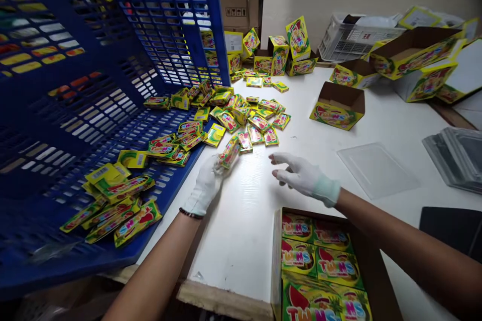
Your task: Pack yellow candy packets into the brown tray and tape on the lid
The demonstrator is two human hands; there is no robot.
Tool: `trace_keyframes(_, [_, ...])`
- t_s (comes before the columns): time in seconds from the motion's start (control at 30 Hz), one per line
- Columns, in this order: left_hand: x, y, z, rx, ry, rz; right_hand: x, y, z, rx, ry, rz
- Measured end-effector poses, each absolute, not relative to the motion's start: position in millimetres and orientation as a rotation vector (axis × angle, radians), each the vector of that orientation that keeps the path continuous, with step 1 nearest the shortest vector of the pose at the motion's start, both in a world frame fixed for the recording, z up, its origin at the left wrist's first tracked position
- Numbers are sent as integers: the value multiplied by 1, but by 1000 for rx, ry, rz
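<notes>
The left hand (206, 183), in a white glove with a dark beaded bracelet at the wrist, is closed on at least one small yellow box (229, 151), held tilted just to the right of the blue basket (181, 170). The right hand (301, 175), gloved in white with a pale green cuff, hovers farther right of the basket, empty, with its fingers spread; the two hands are apart.

Just beyond the left hand, a pile of small boxes (256, 120) lies on the white desk (246, 195), against the basket's right edge. More packets (124, 185) lie in loose heaps inside the basket.

To the right of the basket's near end, below the right hand, an open carton (277, 260) holds rows of yellow boxes printed "TWINS". Well to the right of the basket are an open-topped display box (337, 107), a clear sheet (376, 170) lying flat, and a stack of clear plastic pieces (454, 157).

Past the basket's far end stand several display boxes (278, 55), with brown cartons (239, 2) behind them. A white crate (354, 37) sits to their right, beside more open boxes (417, 52).
</notes>
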State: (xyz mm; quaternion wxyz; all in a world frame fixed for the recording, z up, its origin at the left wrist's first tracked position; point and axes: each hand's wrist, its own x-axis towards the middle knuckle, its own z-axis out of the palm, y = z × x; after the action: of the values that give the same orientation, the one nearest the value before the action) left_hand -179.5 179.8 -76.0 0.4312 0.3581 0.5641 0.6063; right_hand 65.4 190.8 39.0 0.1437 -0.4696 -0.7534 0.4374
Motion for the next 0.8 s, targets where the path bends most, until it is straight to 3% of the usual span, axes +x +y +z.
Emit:
trace_keyframes(0.17, [-138, 160, -54, 429, 766, 1221, 50, 220, 34, -1280, -1972, 1489])
trace_keyframes(0.3, [-125, 189, -55, 1107, 1404, 1198, 68, 234, 24, -1515, -1739, 1623])
trace_keyframes(0.43, [-138, 246, -63, 1280, 1886, 1258, 98, 235, 1, -1880, -1536, 1702])
trace_keyframes(0.53, [-145, 274, -66, 1389, 2134, 1070, 111, 234, -3, -2140, -2088, 1204])
trace_keyframes(0.6, [-142, 273, -65, 1397, 2140, 1044, 109, 236, 2, -2091, -2426, 689])
trace_keyframes(0.67, [-131, 258, -62, 1368, 2077, 1146, 98, 238, 9, -1954, -2424, 540])
trace_keyframes(0.8, [-101, 215, -53, 1572, 1628, 1473, 64, 243, 24, -1615, -1943, 1257])
